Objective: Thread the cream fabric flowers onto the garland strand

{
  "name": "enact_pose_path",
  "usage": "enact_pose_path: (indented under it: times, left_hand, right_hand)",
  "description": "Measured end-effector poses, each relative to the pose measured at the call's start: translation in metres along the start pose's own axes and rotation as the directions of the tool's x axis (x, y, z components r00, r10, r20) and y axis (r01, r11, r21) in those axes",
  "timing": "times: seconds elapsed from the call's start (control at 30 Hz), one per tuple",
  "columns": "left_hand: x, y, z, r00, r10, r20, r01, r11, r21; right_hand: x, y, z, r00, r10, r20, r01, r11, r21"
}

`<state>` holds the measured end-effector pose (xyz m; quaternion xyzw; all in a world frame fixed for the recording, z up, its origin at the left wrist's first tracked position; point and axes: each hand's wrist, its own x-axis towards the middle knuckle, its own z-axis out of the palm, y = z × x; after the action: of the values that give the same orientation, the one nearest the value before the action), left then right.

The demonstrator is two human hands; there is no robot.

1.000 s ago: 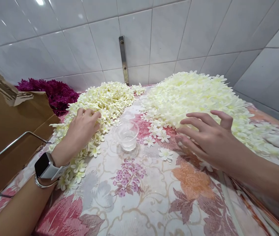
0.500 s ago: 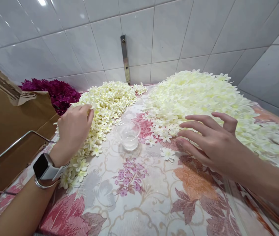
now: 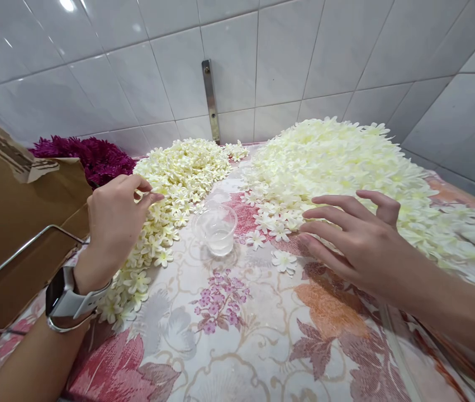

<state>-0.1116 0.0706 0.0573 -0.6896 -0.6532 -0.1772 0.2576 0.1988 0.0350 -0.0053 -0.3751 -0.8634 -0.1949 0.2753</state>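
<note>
Since half a second ago, the left hand has drawn slightly leftward and turned, so that its thumb and index finger now show; the right hand stays almost where it was.

At the far left, purple flowers sit behind a brown cardboard box, whose torn flap rises close beside the left hand. Two thin metal rods cross the box's near face. The left pile of small cream flowers runs from near the wall down past the left wrist, and the larger right pile of white flowers fills the back right. Between the piles stands a clear plastic cup, upright, with a few loose white flowers just right of it. A metal bracket is fixed to the tiled wall behind.

Box and wall bound the left and the back; the open room is the patterned cloth on the table, in front of the cup and between the forearms.

The left hand bends over its pile, thumb and index tips close together; I cannot tell whether a flower is pinched there. The right hand hovers palm down at the near edge of its pile, fingers spread and curved.
</note>
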Motion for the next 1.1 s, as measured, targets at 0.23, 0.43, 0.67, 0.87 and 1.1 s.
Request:
enact_pose_path:
  times: [0.23,0.43,0.67,0.87,1.1]
  left_hand:
    - [-0.002,-0.001,0.001,0.998,-0.023,-0.055,0.021,0.999,-0.037]
    - [-0.004,0.009,-0.001,0.982,-0.008,-0.187,-0.026,0.984,-0.176]
    - [-0.050,0.056,-0.041,0.978,0.054,0.201,0.173,0.325,-0.930]
    - [-0.087,0.090,-0.034,0.421,0.457,0.784,0.895,-0.067,-0.442]
    - [-0.101,0.091,-0.012,0.311,0.528,0.790,0.949,-0.131,-0.286]
  right_hand:
    - [-0.001,0.000,0.001,1.000,-0.006,0.000,0.006,1.000,0.006]
    - [-0.001,0.002,0.001,0.999,-0.029,-0.018,0.029,1.000,-0.011]
    - [0.008,-0.016,-0.009,0.995,0.018,-0.095,-0.001,0.985,0.174]
    - [0.022,-0.031,-0.021,0.994,0.107,-0.033,-0.083,0.903,0.421]
    - [0.123,-0.040,-0.020,0.901,-0.096,0.423,-0.092,0.910,0.403]
